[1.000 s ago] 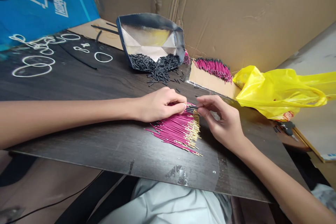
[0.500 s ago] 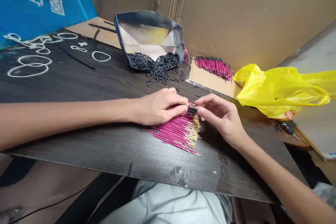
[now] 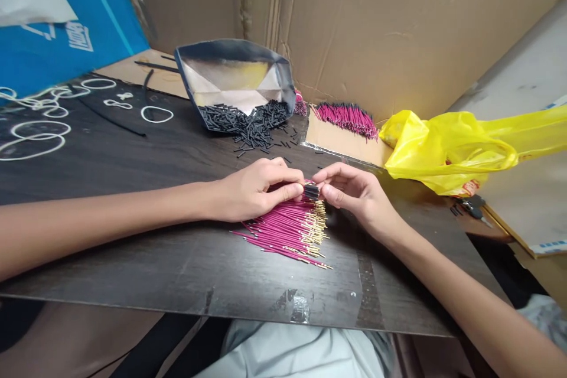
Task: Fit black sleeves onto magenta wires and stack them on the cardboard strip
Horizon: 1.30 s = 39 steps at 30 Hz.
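Magenta wires with gold metal tips (image 3: pixel 283 227) lie fanned out on the dark table in front of me. My left hand (image 3: pixel 259 189) rests over the upper part of the pile. Its thumb and forefinger pinch a small bunch of wires whose ends carry short black sleeves (image 3: pixel 311 191). From the right, my right hand (image 3: pixel 354 192) brings a bent forefinger and thumb up to the ends of these sleeves. Whatever lies between its fingertips is too small to make out. The pinched wires are mostly hidden by my left hand.
An open folded tray (image 3: pixel 234 50) spills black tube pieces (image 3: pixel 254 124) behind my hands. Finished-looking magenta wires (image 3: pixel 345 118) lie on cardboard (image 3: pixel 336 144), beside a yellow plastic bag (image 3: pixel 447 147). Rubber bands (image 3: pixel 38 130) lie at left; keys (image 3: pixel 472 208) sit at right.
The whole view has shifted, with the scene now further left. Both hands stay at the sleeved bunch, and the black sleeve ends face me a little more.
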### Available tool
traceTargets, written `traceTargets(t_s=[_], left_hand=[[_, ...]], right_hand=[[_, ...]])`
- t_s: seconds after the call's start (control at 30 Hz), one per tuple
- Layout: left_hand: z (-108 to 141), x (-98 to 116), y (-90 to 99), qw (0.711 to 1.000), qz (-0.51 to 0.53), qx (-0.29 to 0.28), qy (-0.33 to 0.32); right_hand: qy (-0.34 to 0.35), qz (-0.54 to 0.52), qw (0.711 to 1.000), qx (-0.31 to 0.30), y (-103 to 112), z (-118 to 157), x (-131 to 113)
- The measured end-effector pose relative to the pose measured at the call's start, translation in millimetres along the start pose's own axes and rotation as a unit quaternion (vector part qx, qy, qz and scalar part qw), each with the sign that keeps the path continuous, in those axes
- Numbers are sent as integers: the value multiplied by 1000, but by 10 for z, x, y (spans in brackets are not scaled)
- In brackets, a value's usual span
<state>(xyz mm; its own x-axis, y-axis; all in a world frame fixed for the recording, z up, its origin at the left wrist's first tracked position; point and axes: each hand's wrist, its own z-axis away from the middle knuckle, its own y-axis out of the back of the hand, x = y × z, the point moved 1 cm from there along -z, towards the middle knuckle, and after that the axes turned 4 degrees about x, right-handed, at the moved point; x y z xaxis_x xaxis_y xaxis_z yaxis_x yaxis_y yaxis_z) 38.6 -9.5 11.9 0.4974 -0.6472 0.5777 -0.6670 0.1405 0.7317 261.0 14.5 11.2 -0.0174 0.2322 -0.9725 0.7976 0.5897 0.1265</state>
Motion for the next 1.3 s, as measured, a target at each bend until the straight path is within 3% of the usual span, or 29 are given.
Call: traceTargets(t_s=[0.43,0.7,0.83,0.97,1.13,1.3], left_hand=[[29,18,21,1000,-4,0,7],[39,49,15,999,-29,6,-27],[84,94,7,999,-12,42,-5],[107,156,3,999,-2,30,28],[64,273,35,987,120,26,102],[22,322,49,954,246,124,116]], right_hand=[[39,16,999,12,-60,10,-1],[48,33,998,30,-98,-1,22],[49,15,998,32,-127,12,-19],[54,-12,998,29,-156,-7,-5],[42,-68,996,29,-210,-8,-7],[33,-31,999,16,-295,46,-48]])
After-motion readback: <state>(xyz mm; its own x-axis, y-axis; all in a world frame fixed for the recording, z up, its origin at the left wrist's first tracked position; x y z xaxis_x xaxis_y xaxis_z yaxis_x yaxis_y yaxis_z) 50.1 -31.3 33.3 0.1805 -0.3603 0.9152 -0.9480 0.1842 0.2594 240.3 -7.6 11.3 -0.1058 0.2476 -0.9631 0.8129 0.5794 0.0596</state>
